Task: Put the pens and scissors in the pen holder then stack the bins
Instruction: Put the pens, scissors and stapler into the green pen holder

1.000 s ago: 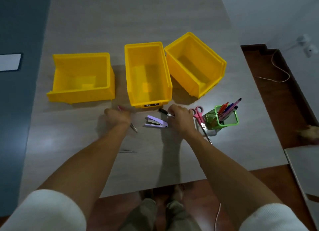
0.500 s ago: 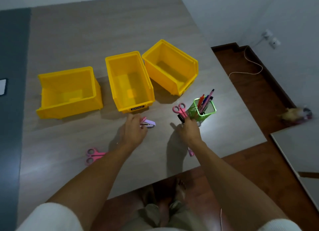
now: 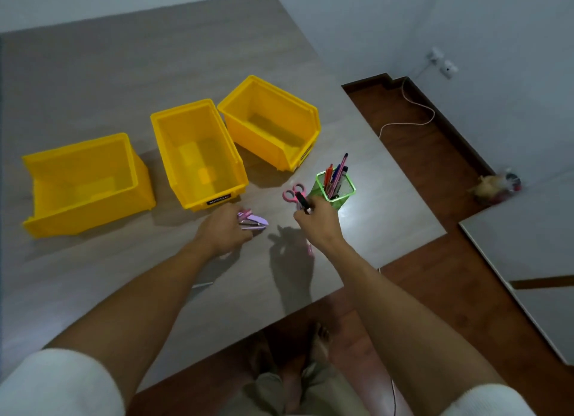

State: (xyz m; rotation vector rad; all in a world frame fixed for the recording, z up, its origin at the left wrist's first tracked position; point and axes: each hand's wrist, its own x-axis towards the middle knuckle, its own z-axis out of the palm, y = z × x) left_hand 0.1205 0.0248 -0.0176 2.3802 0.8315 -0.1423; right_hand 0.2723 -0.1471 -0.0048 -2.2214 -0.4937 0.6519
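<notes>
Three empty yellow bins stand in a row: left bin (image 3: pixel 87 179), middle bin (image 3: pixel 198 154), right bin (image 3: pixel 270 123). A green mesh pen holder (image 3: pixel 336 188) with several pens stands in front of the right bin. My right hand (image 3: pixel 318 221) is closed on a black pen (image 3: pixel 302 199), just left of the holder. Pink scissors (image 3: pixel 291 193) show their handles beside that pen; I cannot tell whether the hand touches them. My left hand (image 3: pixel 222 232) grips a pink pen (image 3: pixel 244 214) against a purple stapler (image 3: pixel 254 222).
A grey blade tip (image 3: pixel 202 285) pokes out from under my left forearm. Something pink (image 3: pixel 309 250) lies under my right wrist. The table's front edge (image 3: pixel 313 300) runs close below my arms, with wooden floor and a cable (image 3: pixel 403 123) to the right.
My right hand has carried the black pen right, up to the pen holder. My left hand has moved right to the stapler. The view has swung right.
</notes>
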